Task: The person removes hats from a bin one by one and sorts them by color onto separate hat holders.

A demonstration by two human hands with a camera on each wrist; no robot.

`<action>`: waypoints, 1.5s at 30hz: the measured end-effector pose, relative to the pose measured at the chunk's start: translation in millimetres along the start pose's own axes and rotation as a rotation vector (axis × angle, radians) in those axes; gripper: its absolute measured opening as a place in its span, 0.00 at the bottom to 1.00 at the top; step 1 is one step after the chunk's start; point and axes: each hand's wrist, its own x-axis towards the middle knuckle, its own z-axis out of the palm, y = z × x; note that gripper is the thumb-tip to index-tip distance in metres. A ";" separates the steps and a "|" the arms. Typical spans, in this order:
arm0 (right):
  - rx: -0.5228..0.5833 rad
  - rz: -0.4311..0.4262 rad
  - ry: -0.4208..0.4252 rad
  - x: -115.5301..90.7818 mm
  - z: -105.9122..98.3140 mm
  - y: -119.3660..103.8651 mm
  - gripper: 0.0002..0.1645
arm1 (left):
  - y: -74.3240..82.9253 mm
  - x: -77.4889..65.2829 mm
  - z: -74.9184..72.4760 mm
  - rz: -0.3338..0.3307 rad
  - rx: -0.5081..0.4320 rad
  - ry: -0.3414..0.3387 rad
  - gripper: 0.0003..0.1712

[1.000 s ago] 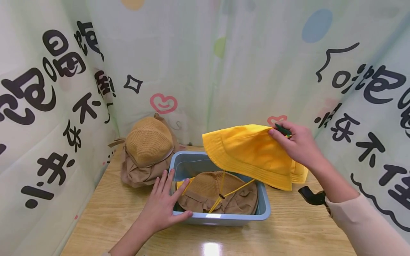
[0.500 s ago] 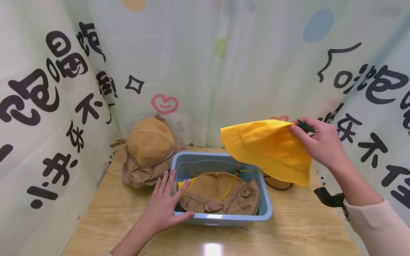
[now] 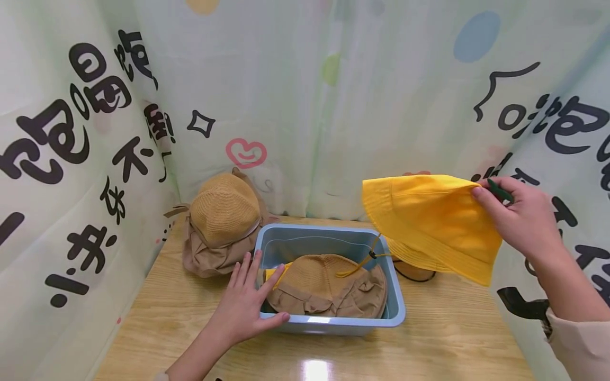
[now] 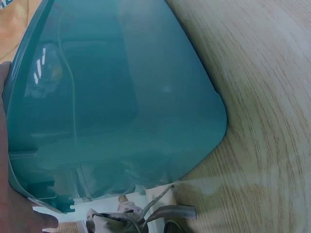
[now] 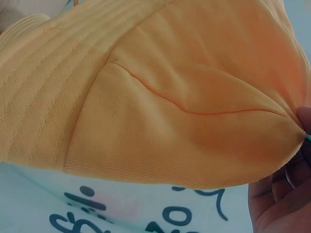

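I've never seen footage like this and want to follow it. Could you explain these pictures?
There is no machine: a person works bare-handed. The wide picture comes from a camera worn on the head; the two close-ups come from cameras on each wrist. On the pale wooden table stands a light-blue rectangular plastic tub, holding a tan woven hat with a brown cloth brim. A similar tan hat lies left of it. The left hand rests on the tub's rim; the right hand pinches a yellow cloth hat by its crown.
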 end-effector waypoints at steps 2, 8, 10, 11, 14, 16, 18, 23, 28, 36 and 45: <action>-0.007 0.005 0.015 -2.9 -2.9 4.4 0.23 | 0.0 0.4 -0.3 0.003 -0.004 0.004 0.53; -0.037 0.036 0.039 -10.7 -7.8 16.9 0.23 | -0.5 -0.4 -0.3 0.009 -0.023 0.007 0.53; -0.050 0.048 0.038 -13.0 -9.6 20.0 0.24 | -0.5 -0.9 -0.1 0.011 -0.026 0.010 0.53; -0.054 0.055 0.036 -14.1 -10.8 21.4 0.24 | -0.4 -1.1 0.0 0.011 -0.023 0.012 0.53; -0.061 0.081 0.033 -17.3 -15.0 25.9 0.25 | -0.1 -1.6 0.3 0.009 -0.021 0.017 0.53; -0.064 0.101 0.029 -19.4 -17.8 29.1 0.26 | 0.2 -1.5 0.8 0.008 -0.019 0.020 0.53; -0.061 0.124 0.025 -21.4 -20.4 32.5 0.28 | 0.3 -1.7 1.4 0.005 -0.020 0.018 0.53; -0.071 0.169 0.047 -25.3 -28.0 40.3 0.29 | 0.4 -1.5 2.0 0.003 -0.027 0.021 0.53; -0.101 0.201 0.077 -27.8 -35.3 49.0 0.30 | -0.2 -1.8 1.9 -0.004 -0.024 0.021 0.54; -0.039 0.260 0.156 -28.5 -45.4 73.6 0.25 | -0.3 -1.1 1.2 0.002 -0.018 0.023 0.54; 0.003 0.492 0.174 -27.4 -50.7 86.0 0.07 | -1.2 -0.9 2.2 0.005 -0.024 0.026 0.54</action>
